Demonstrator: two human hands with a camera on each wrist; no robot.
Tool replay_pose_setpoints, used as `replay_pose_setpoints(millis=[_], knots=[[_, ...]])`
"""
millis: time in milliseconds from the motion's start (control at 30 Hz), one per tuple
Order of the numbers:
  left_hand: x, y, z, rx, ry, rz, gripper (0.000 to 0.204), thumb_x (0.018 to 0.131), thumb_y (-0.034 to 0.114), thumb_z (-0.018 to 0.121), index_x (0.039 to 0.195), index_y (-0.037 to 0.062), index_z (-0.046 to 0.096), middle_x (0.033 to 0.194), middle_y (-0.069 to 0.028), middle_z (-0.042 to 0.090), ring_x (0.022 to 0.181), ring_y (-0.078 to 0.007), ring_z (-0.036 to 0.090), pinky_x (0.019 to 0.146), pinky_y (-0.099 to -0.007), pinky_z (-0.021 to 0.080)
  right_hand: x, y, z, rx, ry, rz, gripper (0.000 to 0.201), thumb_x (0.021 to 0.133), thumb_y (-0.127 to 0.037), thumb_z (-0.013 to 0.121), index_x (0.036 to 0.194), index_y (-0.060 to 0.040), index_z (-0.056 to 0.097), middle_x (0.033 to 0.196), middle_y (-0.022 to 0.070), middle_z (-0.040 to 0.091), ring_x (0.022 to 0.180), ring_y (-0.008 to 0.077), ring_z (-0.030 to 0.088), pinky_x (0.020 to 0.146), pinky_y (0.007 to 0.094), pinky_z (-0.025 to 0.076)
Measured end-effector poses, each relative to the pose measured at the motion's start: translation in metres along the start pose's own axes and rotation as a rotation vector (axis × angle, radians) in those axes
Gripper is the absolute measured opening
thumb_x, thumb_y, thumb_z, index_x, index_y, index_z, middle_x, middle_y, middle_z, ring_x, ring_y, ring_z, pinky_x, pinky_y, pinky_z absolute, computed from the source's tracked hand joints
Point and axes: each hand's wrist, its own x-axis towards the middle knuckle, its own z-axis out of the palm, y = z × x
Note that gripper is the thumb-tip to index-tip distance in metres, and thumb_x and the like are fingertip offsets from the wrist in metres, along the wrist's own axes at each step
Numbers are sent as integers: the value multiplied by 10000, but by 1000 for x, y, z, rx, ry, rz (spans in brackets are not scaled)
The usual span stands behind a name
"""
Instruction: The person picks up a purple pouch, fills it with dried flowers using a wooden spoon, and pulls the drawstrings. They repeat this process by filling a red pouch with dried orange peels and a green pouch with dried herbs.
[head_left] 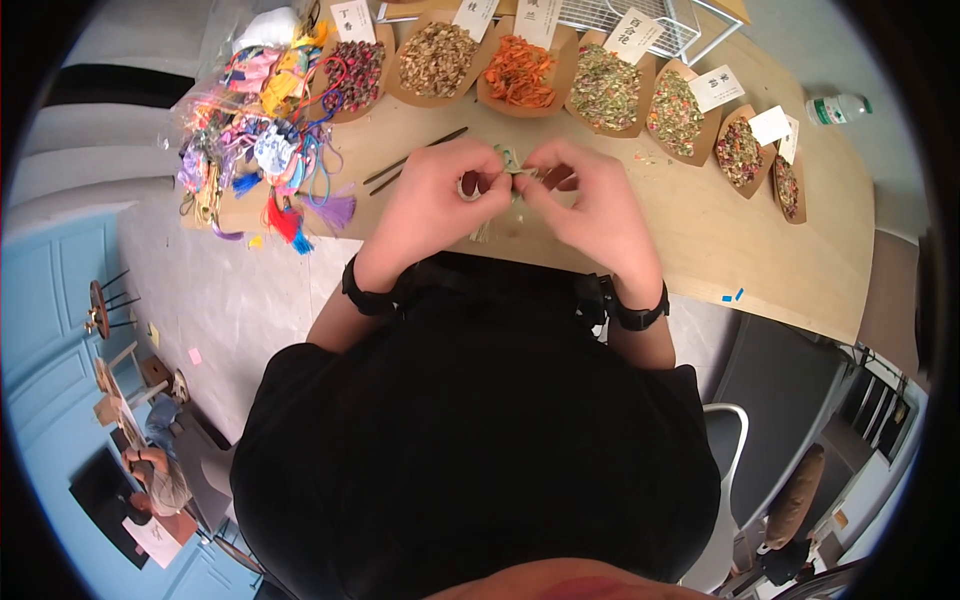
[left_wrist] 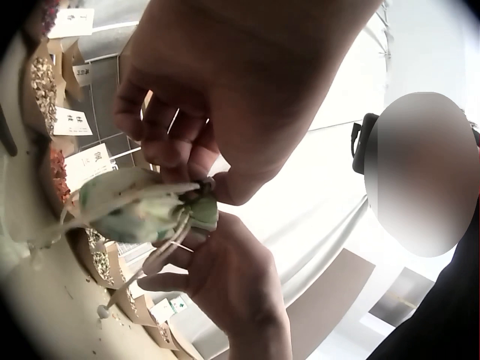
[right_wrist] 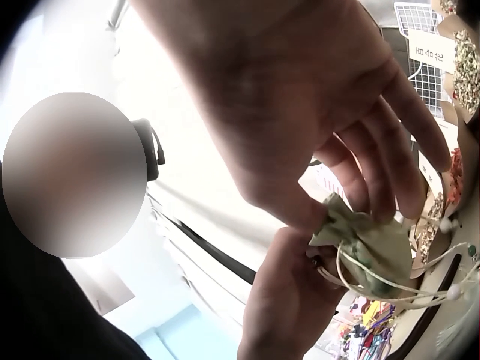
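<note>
A small pale green cloth pouch [left_wrist: 131, 206] with cream cords hangs between both hands, its gathered neck pinched by fingers and thumbs. The left hand [head_left: 440, 200] grips one side of the neck, and the right hand [head_left: 592, 205] pinches the other, close together above the table's near edge. Seen from the right wrist, the pouch [right_wrist: 379, 247] bulges below the neck, with cords looping around it and white beads [right_wrist: 448, 224] on their ends. The fingertips partly cover the pouch's mouth.
Paper trays of dried flowers [head_left: 520, 75] with cards curve along the far side of the table [head_left: 800, 270]. Colourful tasselled pouches [head_left: 275, 130] lie at left. Dark tweezers-like sticks [head_left: 415, 160] lie near the left hand. A bottle [head_left: 838, 109] stands or lies at far right.
</note>
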Motion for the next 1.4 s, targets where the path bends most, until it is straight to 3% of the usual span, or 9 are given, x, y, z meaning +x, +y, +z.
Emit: replay_pose_setpoints(millis=[100,200,300,500,700,900,1033,1200,1400], knots=[[0,-1,7,42,49,-39,117,799,60,685,751,9,592,648,-48,553,568,-131,523,546,-271,438,0,-1,0,-91,7,44,171,826,-195,682,845,-27,660,710,121,677,710,282,694,665,379,537],[0,-7,12,42,64,-90,136,801,80,698,748,7,597,632,-52,560,551,-129,523,537,-271,432,1,4,-2,-218,20,57,185,824,-219,646,805,-35,653,678,139,654,682,341,659,644,426,519],[1,-8,14,139,-59,-167,157,804,98,704,750,-5,598,616,-43,560,548,-111,515,534,-264,426,2,3,-4,-286,-43,54,154,808,-166,650,819,-12,655,701,157,656,666,337,653,636,399,512],[5,-17,16,64,-154,-242,170,822,105,694,753,-13,594,599,-32,541,562,-61,475,536,-247,407,-2,11,-6,-272,-80,81,164,803,-180,625,821,-17,641,704,167,649,679,369,638,644,433,503],[8,-17,24,-55,-120,-269,151,806,81,688,749,-12,585,585,-17,532,559,-55,472,534,-247,405,-5,14,-6,-342,-100,103,182,792,-211,607,785,-30,626,682,164,636,680,373,634,635,463,491],[9,-11,16,197,-125,-293,141,781,66,682,720,-23,591,566,-26,539,546,-63,495,526,-248,412,-7,17,-6,-457,-24,92,210,772,-249,626,735,-42,633,650,161,625,663,367,631,617,456,490],[13,-4,10,199,-116,-268,140,785,67,679,711,-22,600,562,-24,547,546,-56,500,523,-245,414,-4,12,-15,-521,-86,152,215,767,-263,635,735,-52,657,636,155,623,657,364,632,623,452,495],[15,-4,11,121,-92,-255,153,798,73,689,716,-19,599,568,-16,550,557,-44,494,524,-243,414,-3,13,-15,-449,0,130,207,761,-261,650,731,-57,672,634,146,633,662,357,641,637,435,506],[12,-7,8,177,-170,-234,173,791,109,706,717,-8,603,567,-45,562,519,-103,526,528,-275,435,-2,16,-19,-434,-23,167,193,747,-262,671,727,-70,687,637,130,640,663,343,648,641,416,511]])
